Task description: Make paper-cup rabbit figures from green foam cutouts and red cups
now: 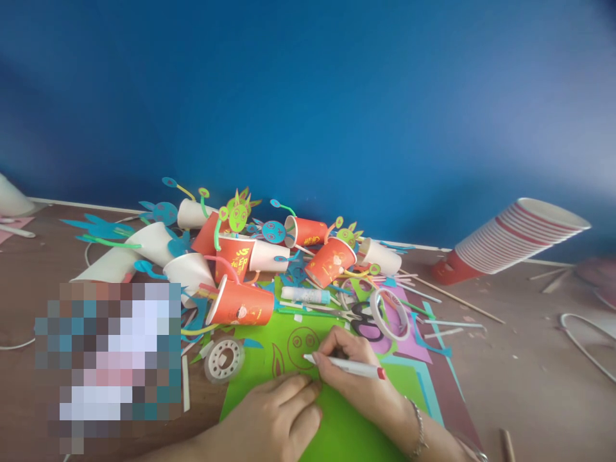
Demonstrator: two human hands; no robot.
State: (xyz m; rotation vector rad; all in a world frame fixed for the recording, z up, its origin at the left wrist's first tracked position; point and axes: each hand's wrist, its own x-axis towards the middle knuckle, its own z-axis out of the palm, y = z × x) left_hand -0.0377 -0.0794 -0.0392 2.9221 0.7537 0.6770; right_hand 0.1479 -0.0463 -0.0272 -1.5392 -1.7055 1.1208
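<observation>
My right hand (349, 366) is closed round a white marker (353, 366) with a red end, its tip at a round face drawn in red (303, 348) on green paper (351, 423). The face has two ringed eyes, and a pointed ear shape (278, 360) is drawn to its left. My left hand (282, 414) rests on the paper below the drawing, its fingers together and partly curled; nothing shows in it. A roll of clear tape (224, 360) lies at the paper's left edge. Above the drawing are a glue stick (305, 295) and black-handled scissors (366, 321).
Several orange and white paper cups (243, 303) with paper faces and bent arms fill the back. A tall stack of cups (517, 237) leans at the right. A white tape ring (391, 314) lies on purple paper. Sticks and blue scraps lie around. A blurred patch hides the left.
</observation>
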